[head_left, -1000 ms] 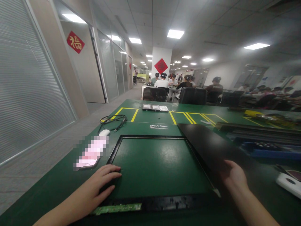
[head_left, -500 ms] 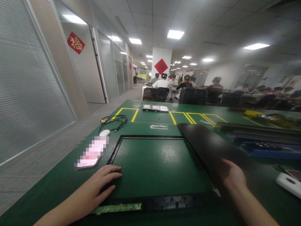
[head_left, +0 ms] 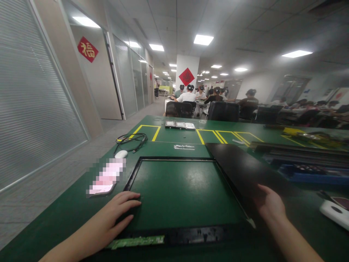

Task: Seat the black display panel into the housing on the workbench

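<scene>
A black rectangular monitor bezel (head_left: 177, 158) lies flat on the green table, with bare tabletop inside it. A strip of green circuit board (head_left: 139, 241) sits at its near left corner. My left hand (head_left: 118, 211) rests over the bezel's left side, fingers stretched out and spread. At the right, my right hand (head_left: 271, 205) is beside the bezel's right edge, against a flat black panel (head_left: 245, 163). Its thumb is apart; the other fingers are partly lost in dark shadow. The panel lies along the bezel's right side.
Left of the bezel are a blurred-out pink phone (head_left: 107, 176), a white mouse (head_left: 121, 154) and a coiled black cable (head_left: 140, 140). Hard drives (head_left: 180, 125) stand at the back. A blue tray (head_left: 311, 173) and a white device (head_left: 335, 213) lie right. People sit beyond.
</scene>
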